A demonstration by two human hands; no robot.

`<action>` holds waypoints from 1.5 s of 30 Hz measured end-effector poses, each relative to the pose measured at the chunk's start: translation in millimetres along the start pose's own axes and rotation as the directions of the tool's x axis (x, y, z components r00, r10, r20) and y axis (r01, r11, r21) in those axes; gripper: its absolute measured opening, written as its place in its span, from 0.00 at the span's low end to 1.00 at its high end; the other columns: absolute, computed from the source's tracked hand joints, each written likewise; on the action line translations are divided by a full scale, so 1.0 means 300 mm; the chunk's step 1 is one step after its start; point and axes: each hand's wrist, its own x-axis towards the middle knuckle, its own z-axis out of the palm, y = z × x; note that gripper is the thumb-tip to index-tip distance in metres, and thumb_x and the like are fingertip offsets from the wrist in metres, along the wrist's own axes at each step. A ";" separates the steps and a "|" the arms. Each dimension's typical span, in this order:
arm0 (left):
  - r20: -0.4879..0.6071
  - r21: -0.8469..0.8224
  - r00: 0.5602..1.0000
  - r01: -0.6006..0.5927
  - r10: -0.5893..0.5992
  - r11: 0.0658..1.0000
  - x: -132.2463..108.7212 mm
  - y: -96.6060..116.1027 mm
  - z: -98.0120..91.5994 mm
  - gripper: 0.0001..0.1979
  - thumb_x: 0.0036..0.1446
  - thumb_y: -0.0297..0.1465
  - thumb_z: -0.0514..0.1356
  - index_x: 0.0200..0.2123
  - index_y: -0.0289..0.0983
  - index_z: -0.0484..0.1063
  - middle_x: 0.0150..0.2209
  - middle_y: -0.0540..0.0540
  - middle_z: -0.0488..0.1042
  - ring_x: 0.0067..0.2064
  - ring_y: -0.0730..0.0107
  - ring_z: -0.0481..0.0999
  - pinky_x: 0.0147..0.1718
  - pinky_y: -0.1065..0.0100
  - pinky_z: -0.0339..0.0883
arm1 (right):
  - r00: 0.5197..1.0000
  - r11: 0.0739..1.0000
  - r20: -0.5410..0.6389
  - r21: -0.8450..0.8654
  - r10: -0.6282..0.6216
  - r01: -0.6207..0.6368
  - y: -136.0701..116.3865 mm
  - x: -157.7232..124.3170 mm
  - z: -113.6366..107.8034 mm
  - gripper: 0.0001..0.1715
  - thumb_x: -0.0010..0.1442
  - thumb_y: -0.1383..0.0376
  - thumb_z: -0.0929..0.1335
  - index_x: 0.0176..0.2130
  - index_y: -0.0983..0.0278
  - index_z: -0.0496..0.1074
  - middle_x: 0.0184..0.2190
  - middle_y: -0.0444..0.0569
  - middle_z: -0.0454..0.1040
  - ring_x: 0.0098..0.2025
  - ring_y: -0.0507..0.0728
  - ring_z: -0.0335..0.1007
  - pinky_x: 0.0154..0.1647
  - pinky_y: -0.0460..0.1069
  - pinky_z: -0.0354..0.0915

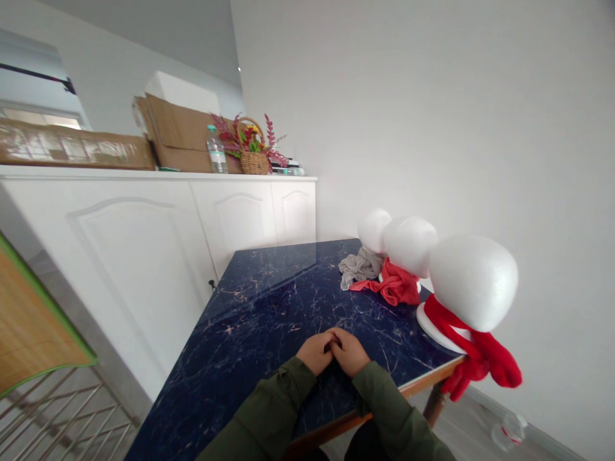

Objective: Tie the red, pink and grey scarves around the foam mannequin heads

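Observation:
My left hand (pixel 316 352) and my right hand (pixel 351 351) rest together on the dark blue marbled table (pixel 269 320), near its front edge. Their fingers are closed and meet in the middle, with no object showing between them. Three smooth white mannequin heads stand in a row along the right side. The nearest head (pixel 473 278) has a bright red scarf (pixel 480 358) around its neck, and the scarf's end hangs over the table edge. A coral-red cloth (pixel 398 283) lies at the base of the middle head (pixel 410 243). Crumpled grey cloth (pixel 361 266) lies by the farthest head (pixel 373 229).
White cabinets (pixel 240 218) stand beyond the table on the left. On top are cardboard boxes (pixel 182 134), a water bottle (pixel 216 150) and a wicker flower basket (pixel 254 162). A metal rack (pixel 72 410) is at lower left. A clear plastic bottle (pixel 509 432) lies on the floor.

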 end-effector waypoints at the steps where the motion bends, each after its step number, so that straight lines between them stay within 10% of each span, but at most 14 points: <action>1: 0.000 0.000 1.000 0.000 0.000 1.000 0.000 0.001 -0.001 0.13 0.46 0.22 0.51 0.34 0.34 0.72 0.35 0.45 0.76 0.39 0.65 0.74 0.41 0.68 0.64 | 1.000 1.000 -0.001 -0.002 -0.002 0.002 0.000 0.000 0.000 0.18 0.49 0.75 0.60 0.37 0.62 0.71 0.35 0.47 0.74 0.40 0.55 0.69 0.45 0.49 0.63; 45: -0.013 0.007 1.000 -0.007 0.007 1.000 -0.002 0.004 -0.002 0.13 0.45 0.21 0.51 0.33 0.35 0.72 0.33 0.45 0.76 0.37 0.66 0.74 0.40 0.68 0.65 | 1.000 1.000 0.005 0.023 -0.001 0.001 0.003 0.001 0.001 0.19 0.49 0.76 0.60 0.37 0.61 0.72 0.34 0.46 0.74 0.39 0.54 0.69 0.44 0.49 0.63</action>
